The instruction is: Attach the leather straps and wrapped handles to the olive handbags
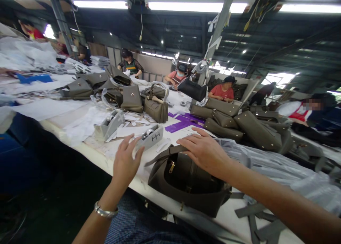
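Observation:
A dark olive leather handbag [186, 187] lies open on its side at the near edge of the white worktable [66, 125]. My right hand [204, 148] rests flat on the bag's top strap, fingers stretched out and pointing left. My left hand [126, 160] hovers just left of the bag with its fingers spread, holding nothing, close to a grey tape dispenser [151, 136]. A silver bracelet [105, 211] circles my left wrist.
Several finished olive bags [157, 109] and flat bag panels [253, 130] crowd the table, with purple sheets [183, 123], paper scraps and a second grey dispenser [110, 125]. Clear plastic wrap [279, 166] lies at the right. Several people work along the far side.

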Available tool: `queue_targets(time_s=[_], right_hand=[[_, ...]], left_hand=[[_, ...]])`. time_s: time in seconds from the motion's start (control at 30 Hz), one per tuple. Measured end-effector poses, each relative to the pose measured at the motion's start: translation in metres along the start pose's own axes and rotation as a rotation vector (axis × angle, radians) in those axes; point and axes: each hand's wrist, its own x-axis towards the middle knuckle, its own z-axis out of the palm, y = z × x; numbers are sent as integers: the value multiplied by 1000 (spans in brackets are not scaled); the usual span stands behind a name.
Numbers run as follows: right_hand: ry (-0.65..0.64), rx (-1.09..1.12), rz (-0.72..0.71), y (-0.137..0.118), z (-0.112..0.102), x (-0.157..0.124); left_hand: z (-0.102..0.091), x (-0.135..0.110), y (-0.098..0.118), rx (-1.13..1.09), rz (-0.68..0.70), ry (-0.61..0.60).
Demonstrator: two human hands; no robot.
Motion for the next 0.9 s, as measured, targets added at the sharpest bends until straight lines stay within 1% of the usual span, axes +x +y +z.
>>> queue_targets(time_s=[0.03,0.1,0.13,0.17,0.2,0.23,0.27,0.3,0.37,0.4,0.43,0.47,0.5,0.57,0.6,0.67,0.77,0.83,0.9], right_hand=[[71,-11,-23,-3,-2,-2],[225,-20,-77,-9,-6,-11],[305,-6,-110,-12,-8,-19],[371,33,-138,-15,-9,-28],[409,101,-144,-17,-11,-40],[408,197,-112,-19,-11,-52],[354,315,-26,-20,-10,-64],[260,455,116,-21,-8,-76],[59,769,496,-17,-2,-96],[9,930,672,-14,2,-103],[13,1087,806,-10,5,-107],[71,1236,889,-6,6,-109],[166,1371,924,-2,5,-108],[351,1574,906,7,-1,-100],[412,1647,884,12,-7,-94],[460,1743,841,22,-20,-78],[494,1808,769,37,-36,-51],[564,1847,709,42,-40,-37],[620,1884,657,40,-38,-28]], left_hand=[[3,6,21,-53,72,-82],[10,17,61,-227,192,-345],[13,22,77,-303,232,-453],[16,27,90,-357,252,-531],[19,32,99,-391,256,-578],[21,36,105,-406,249,-602],[23,40,108,-414,236,-621],[24,43,109,-422,220,-640],[23,47,109,-455,194,-710],[22,49,109,-479,180,-749],[21,50,110,-502,167,-783],[20,50,111,-522,155,-809],[18,50,113,-538,148,-831],[16,50,116,-566,139,-862],[15,51,117,-578,128,-868],[14,51,119,-600,82,-856],[11,50,120,-647,-10,-792],[10,47,122,-693,-53,-744],[10,41,125,-727,-77,-699]])
